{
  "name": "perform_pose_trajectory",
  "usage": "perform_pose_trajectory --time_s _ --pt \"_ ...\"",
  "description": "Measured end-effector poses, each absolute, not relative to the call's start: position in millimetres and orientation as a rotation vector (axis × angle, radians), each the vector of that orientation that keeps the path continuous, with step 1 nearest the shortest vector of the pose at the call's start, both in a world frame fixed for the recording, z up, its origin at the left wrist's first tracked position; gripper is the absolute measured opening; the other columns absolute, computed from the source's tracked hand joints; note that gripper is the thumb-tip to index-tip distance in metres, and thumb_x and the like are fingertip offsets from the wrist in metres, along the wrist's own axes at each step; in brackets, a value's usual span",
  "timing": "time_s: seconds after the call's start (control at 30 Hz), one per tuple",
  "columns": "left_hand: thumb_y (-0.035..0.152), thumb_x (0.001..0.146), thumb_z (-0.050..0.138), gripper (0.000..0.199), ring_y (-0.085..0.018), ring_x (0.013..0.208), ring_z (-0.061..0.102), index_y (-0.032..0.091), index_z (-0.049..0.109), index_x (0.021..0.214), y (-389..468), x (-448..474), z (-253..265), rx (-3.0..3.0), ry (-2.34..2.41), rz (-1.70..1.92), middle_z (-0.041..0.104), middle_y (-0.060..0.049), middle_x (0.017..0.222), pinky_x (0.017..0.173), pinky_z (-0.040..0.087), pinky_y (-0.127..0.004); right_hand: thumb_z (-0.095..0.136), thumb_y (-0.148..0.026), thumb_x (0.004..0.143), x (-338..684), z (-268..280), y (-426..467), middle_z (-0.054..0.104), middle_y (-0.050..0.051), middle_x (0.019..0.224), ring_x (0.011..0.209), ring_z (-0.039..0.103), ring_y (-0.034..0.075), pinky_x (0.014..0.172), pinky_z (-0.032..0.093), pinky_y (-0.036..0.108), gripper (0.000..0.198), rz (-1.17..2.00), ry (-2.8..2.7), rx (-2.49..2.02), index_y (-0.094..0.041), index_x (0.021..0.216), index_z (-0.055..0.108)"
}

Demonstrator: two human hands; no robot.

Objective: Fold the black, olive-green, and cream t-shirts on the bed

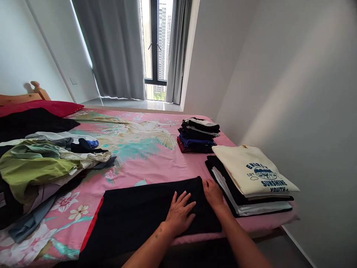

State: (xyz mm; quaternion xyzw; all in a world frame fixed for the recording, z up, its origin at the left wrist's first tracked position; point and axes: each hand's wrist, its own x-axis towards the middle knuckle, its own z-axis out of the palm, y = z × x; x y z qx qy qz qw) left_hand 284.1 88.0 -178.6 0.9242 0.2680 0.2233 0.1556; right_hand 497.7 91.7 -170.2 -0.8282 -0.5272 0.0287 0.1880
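A black garment (139, 208) with a red strip along its left end lies folded into a long flat panel near the bed's front edge. My left hand (180, 215) rests on top of it, fingers spread and palm down. At the garment's upper right corner, my right hand (213, 193) has its fingers curled onto the cloth edge; part of the fingers is hidden. Just right of that hand is a stack of folded clothes topped by a cream printed sweatshirt (251, 169), with black and white layers beneath.
A loose heap of clothes (41, 163) covers the bed's left side, near a red pillow (55, 108). A smaller folded stack (198, 136) stands farther back. Pink floral bedding (150, 167) lies under everything. A wall (315, 111) rises on the right.
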Motion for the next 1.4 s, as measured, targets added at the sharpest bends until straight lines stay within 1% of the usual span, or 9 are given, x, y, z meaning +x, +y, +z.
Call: perform_pose_trajectory --time_s 0.23,0.5,0.6,0.7,0.83,0.93,1.03,1.2,1.4 --pt "0.023 0.092 0.034 0.037 -0.019 0.129 0.041 0.019 0.054 0.123 114 277 -169 2.547 1.051 0.895 0.055 -0.008 0.131 0.111 0.028 -0.046 0.029 -0.066 0.085 491 -166 117 0.068 0.009 0.079 0.077 0.062 0.024 0.063 0.039 0.031 0.057 0.306 -1.349 -2.435 -0.022 0.080 0.066" --pt "0.036 0.090 0.040 0.047 -0.023 0.134 0.032 0.019 0.044 0.133 131 264 -200 2.599 1.313 0.607 0.044 -0.008 0.140 0.111 0.022 -0.051 0.037 -0.047 0.087 496 -179 118 0.067 0.007 0.077 0.073 0.062 0.021 0.060 0.040 0.028 0.039 0.386 -1.239 -2.442 -0.020 0.079 0.065" --pt "0.040 0.089 0.039 0.048 -0.024 0.135 0.031 0.019 0.045 0.133 129 263 -203 2.623 1.316 0.603 0.043 -0.008 0.141 0.111 0.021 -0.052 0.034 -0.039 0.089 489 -170 114 0.067 0.008 0.092 0.083 0.062 0.022 0.065 0.043 0.029 0.037 0.329 -1.201 -2.417 -0.019 0.101 0.062" --pt "0.040 0.089 0.040 0.048 -0.024 0.135 0.030 0.021 0.046 0.132 128 264 -202 2.637 1.313 0.596 0.043 -0.008 0.142 0.111 0.021 -0.052 0.025 -0.032 0.092 467 -161 111 0.060 0.009 0.116 0.106 0.055 0.018 0.085 0.041 0.028 0.040 0.167 -1.309 -2.262 -0.018 0.119 0.052" --pt "0.039 0.089 0.040 0.047 -0.024 0.135 0.030 0.021 0.047 0.132 128 264 -201 2.642 1.323 0.603 0.042 -0.008 0.142 0.111 0.021 -0.053 0.026 -0.035 0.094 442 -172 108 0.049 0.008 0.133 0.127 0.037 0.018 0.110 0.018 0.038 0.045 0.115 -1.789 -2.048 -0.017 0.129 0.047" --pt "0.039 0.088 0.041 0.047 -0.024 0.135 0.031 0.021 0.048 0.131 126 263 -201 2.640 1.320 0.612 0.043 -0.008 0.141 0.111 0.022 -0.052 0.027 -0.039 0.093 440 -187 109 0.031 0.011 0.146 0.136 0.020 0.025 0.109 0.008 0.053 0.054 0.190 -1.720 -2.355 -0.012 0.139 0.034" --pt "0.038 0.088 0.042 0.047 -0.024 0.135 0.031 0.021 0.047 0.131 126 263 -200 2.630 1.308 0.622 0.043 -0.009 0.141 0.111 0.021 -0.053 0.023 -0.038 0.094 442 -185 110 0.022 0.012 0.149 0.138 0.012 0.026 0.108 0.007 0.056 0.056 0.099 -1.560 -2.514 -0.009 0.142 0.028" --pt "0.038 0.086 0.046 0.049 -0.026 0.135 0.030 0.020 0.047 0.132 124 262 -197 2.557 1.284 0.629 0.043 -0.012 0.141 0.111 0.019 -0.055 0.022 -0.043 0.094 426 -177 102 0.025 0.003 0.149 0.139 0.011 0.021 0.110 0.012 0.048 0.053 0.077 -1.788 -2.314 -0.022 0.142 0.030" --pt "0.043 0.084 0.049 0.050 -0.026 0.135 0.030 0.023 0.050 0.130 115 249 -183 2.427 1.187 0.575 0.044 -0.009 0.141 0.111 0.018 -0.054 0.030 -0.063 0.086 419 -217 88 0.017 0.006 0.151 0.139 0.010 0.027 0.109 0.007 0.054 0.070 0.052 -1.885 -2.392 -0.024 0.144 0.024"
